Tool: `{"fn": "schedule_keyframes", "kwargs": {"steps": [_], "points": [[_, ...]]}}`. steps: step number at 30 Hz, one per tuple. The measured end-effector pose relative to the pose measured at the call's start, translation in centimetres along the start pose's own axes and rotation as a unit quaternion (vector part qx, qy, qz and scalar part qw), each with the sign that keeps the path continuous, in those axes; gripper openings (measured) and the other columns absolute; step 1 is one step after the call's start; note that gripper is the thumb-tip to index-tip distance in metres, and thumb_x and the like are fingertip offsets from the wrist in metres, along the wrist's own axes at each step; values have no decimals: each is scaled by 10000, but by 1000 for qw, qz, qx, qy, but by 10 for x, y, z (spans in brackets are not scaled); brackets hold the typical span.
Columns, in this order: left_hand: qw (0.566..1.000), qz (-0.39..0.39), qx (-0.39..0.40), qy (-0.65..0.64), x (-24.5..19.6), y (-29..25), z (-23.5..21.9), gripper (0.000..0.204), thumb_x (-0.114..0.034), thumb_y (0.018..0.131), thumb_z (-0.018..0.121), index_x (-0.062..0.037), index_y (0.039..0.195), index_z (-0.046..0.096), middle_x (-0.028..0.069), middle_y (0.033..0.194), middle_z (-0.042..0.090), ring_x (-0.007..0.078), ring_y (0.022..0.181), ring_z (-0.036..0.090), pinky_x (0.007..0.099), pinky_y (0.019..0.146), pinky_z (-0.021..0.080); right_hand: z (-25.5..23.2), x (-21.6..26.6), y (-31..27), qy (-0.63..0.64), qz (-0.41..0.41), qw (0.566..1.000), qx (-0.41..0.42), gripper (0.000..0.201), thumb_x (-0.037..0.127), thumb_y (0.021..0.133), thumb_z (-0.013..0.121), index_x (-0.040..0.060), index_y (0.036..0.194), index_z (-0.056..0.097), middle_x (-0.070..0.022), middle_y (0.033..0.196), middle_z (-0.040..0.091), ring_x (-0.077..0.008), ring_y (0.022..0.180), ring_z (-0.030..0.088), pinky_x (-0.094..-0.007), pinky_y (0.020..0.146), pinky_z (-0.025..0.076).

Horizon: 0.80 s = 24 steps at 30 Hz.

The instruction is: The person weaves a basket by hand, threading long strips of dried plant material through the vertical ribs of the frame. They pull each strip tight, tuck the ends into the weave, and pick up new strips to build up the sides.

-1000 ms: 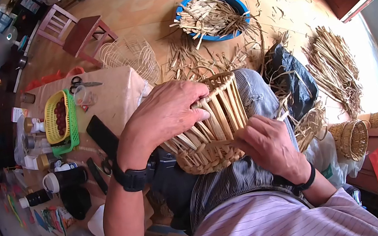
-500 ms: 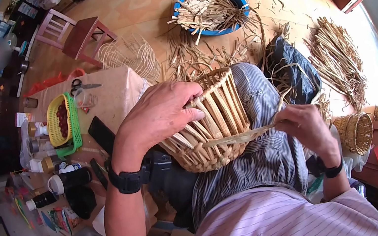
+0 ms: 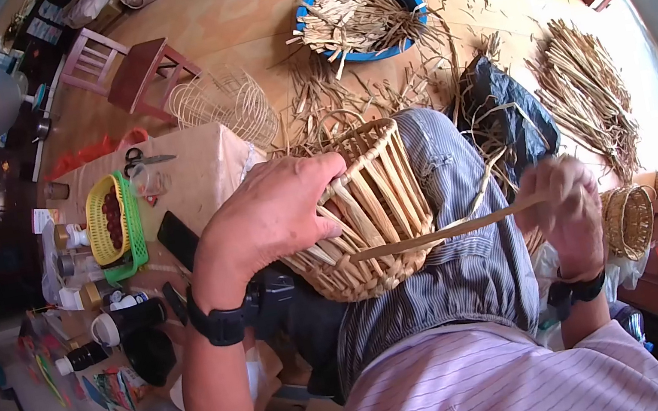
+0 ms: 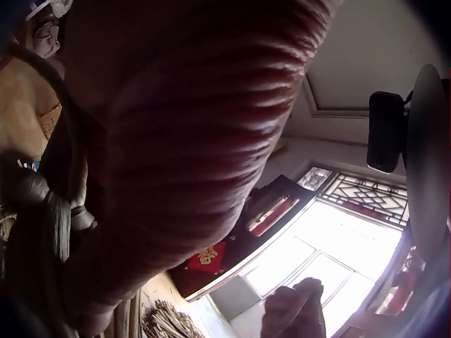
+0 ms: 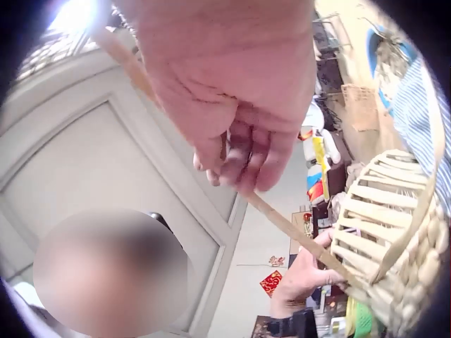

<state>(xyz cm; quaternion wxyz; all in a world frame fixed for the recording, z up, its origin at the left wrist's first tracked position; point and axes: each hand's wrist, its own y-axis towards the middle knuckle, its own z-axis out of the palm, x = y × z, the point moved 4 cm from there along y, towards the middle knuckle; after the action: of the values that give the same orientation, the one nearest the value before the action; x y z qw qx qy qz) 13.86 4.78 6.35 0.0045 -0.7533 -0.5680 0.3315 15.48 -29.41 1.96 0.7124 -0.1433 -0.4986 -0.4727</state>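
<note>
A partly woven basket point(image 3: 379, 219) of pale dried strips lies tilted on the person's lap, its upright ribs spaced apart above a thickly braided base. The left hand point(image 3: 265, 212) grips it at the rim, with the thumb over the outer ribs. Out to the right, the right hand point(image 3: 560, 206) holds a flat strip point(image 3: 463, 228) that runs taut from the basket's lower side. In the right wrist view, the fingers point(image 5: 257, 151) curl round this strip, and its tail passes behind the palm. A second, looser strip point(image 5: 416, 222) also comes off the weave.
On the left, a table point(image 3: 203, 152) bears scissors point(image 3: 147, 158), a yellow basket point(image 3: 98, 218) and bottles. Ahead on the floor are a blue basin point(image 3: 417, 3) of strips and a wire-like basket frame point(image 3: 221, 106). A black bag point(image 3: 513, 109) and a strip bundle point(image 3: 589, 92) lie at right.
The right hand has moved from beside the basket out to the right and turned upward, drawing the strip out longer and straighter. The left hand keeps its hold on the rim.
</note>
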Motion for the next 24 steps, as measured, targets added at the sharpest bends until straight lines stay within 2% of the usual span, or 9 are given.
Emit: {"fn": "schedule_keyframes", "kwargs": {"steps": [3,4,6,10,11,14,18,20,24], "points": [[1000,-10,0,10,0,1,1,507,-211,833,874,-21,1262,683,281,1064,768,490,1091,737,531,945,573,-3,7,28,-60,-75,992,-88,346,361,1188,629,77,989,632,-64,965,560,-177,860,577,-384,728,525],[1000,-22,6,4,0,3,2,498,-216,833,864,-20,1255,686,283,1051,766,491,1079,737,533,941,575,-12,12,34,-26,-65,993,-92,404,389,1224,539,88,962,602,-75,1044,509,-157,932,518,-398,811,495],[1000,-28,0,2,-1,4,4,433,-204,823,819,-3,1179,677,285,999,756,503,1036,735,548,917,574,-22,15,41,149,-82,964,-205,432,395,1240,485,68,1002,637,-55,997,522,-134,841,521,-339,755,486],[998,-58,12,10,-8,11,1,317,-197,831,771,27,1026,660,284,988,750,499,1038,730,559,924,566,-3,-2,44,-92,39,977,-189,413,373,1213,565,-2,1169,733,-24,1008,636,-58,714,491,-224,637,392],[996,-81,31,10,-9,12,0,316,-210,846,784,26,1018,663,286,1021,755,487,1071,730,551,948,564,6,-14,43,-118,23,988,-100,304,274,1164,659,-3,1198,778,-10,1010,672,-49,751,521,-226,624,395],[984,94,-129,-82,11,-15,13,368,-277,910,812,13,1067,647,250,1142,736,444,1162,689,519,1001,540,67,-53,36,-353,59,933,36,242,-24,1046,762,3,1283,804,-51,988,774,-110,820,685,-267,634,537],[972,188,-68,-122,42,-7,25,447,-254,927,856,-16,1230,628,172,1163,686,416,1156,645,498,1003,516,101,-83,19,-374,55,925,46,188,7,1045,782,-6,1225,730,-116,866,763,-190,686,731,-345,637,573],[985,168,5,-50,29,7,18,478,-205,889,889,-22,1243,627,149,1093,673,420,1103,647,497,976,520,101,-89,14,-393,57,917,48,147,19,1048,780,-2,1179,714,-135,848,753,-213,688,740,-350,642,576],[986,132,12,-101,37,13,31,496,-332,870,860,-38,1233,690,221,1105,741,432,1109,708,494,936,548,93,-75,9,-390,84,916,54,109,22,1061,763,1,1147,699,-135,799,716,-225,662,724,-352,624,561]]}}
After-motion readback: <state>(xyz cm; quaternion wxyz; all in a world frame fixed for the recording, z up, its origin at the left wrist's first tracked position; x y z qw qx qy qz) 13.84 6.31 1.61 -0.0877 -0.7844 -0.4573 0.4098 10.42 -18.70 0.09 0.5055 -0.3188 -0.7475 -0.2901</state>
